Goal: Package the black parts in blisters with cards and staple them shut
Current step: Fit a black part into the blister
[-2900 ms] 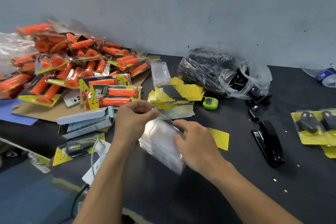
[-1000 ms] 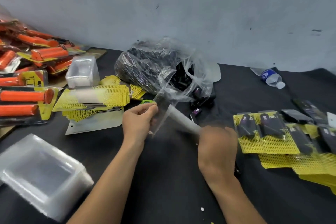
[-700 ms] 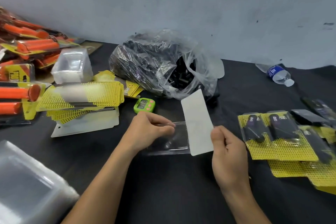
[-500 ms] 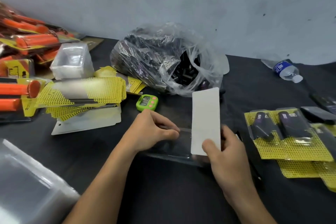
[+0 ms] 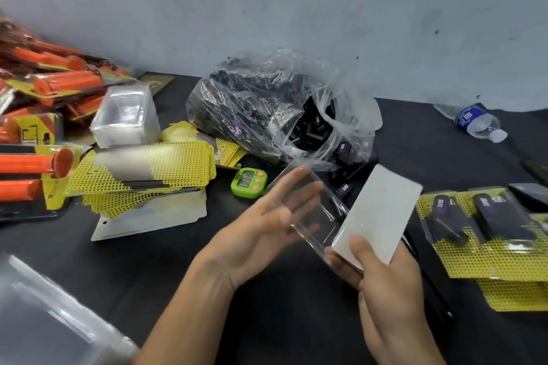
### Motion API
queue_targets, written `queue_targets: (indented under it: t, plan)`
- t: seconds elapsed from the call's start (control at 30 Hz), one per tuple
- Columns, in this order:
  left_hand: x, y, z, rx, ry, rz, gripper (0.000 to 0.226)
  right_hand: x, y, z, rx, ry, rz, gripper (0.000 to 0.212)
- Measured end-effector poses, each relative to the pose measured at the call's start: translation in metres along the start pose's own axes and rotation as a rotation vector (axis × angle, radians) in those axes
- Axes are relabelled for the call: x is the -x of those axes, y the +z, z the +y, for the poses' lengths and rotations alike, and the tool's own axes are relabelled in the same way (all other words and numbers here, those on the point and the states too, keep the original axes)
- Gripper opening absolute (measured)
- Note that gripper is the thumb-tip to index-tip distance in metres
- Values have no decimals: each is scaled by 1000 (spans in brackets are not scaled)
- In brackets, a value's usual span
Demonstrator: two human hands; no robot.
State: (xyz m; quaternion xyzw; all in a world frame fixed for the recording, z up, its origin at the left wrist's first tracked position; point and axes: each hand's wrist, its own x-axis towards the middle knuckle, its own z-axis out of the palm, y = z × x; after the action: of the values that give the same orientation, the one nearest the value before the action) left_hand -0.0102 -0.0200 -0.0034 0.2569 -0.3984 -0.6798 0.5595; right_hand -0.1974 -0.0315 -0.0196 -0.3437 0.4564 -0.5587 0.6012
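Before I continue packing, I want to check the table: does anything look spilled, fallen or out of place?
Yes. The water bottle lies on its side at the far right. A few black parts lie outside the open plastic bag, beside its mouth. The yellow card stack is fanned, not squared.

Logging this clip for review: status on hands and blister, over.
Left hand open, flat against clear blister. Right hand grips card at its edge. Blister looks empty; bag of black parts beyond.
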Motion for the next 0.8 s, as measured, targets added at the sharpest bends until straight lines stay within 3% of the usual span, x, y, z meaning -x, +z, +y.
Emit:
queue_targets:
  t: [0.1, 0.2, 0.33, 0.4, 0.5, 0.57, 0.67, 0.73, 0.8]
  plan:
    - [-2, 9, -4, -35, 9, -6, 103, 10, 6, 1, -33, 99, -109, 24]
    - [-2, 10, 1, 99, 35, 133, 86, 14, 4, -2, 102, 15, -166, 24]
    - [-1, 4, 8, 240, 38, 404, 45, 12, -10, -12, 737, -428, -149, 26]
    - [0, -2, 9, 393, 106, 463, 33, 10, -15, -19, 968, -394, -286, 31]
    - [1, -8, 10, 534, 165, 448, 44, 11, -18, -22, 1119, -289, -442, 50]
    - [1, -9, 9, 463, 141, 396, 55, 12, -16, -20, 1134, -436, -303, 48]
    - [1, -8, 9, 353, 76, 359, 70, 7, -4, -19, 1111, -737, -43, 14]
    - [-1, -5, 10, 303, 46, 363, 78, -9, 6, -19, 1203, -742, -25, 39]
    - [-4, -1, 10, 208, 10, 363, 85, -27, 16, -20, 1388, -644, -139, 54]
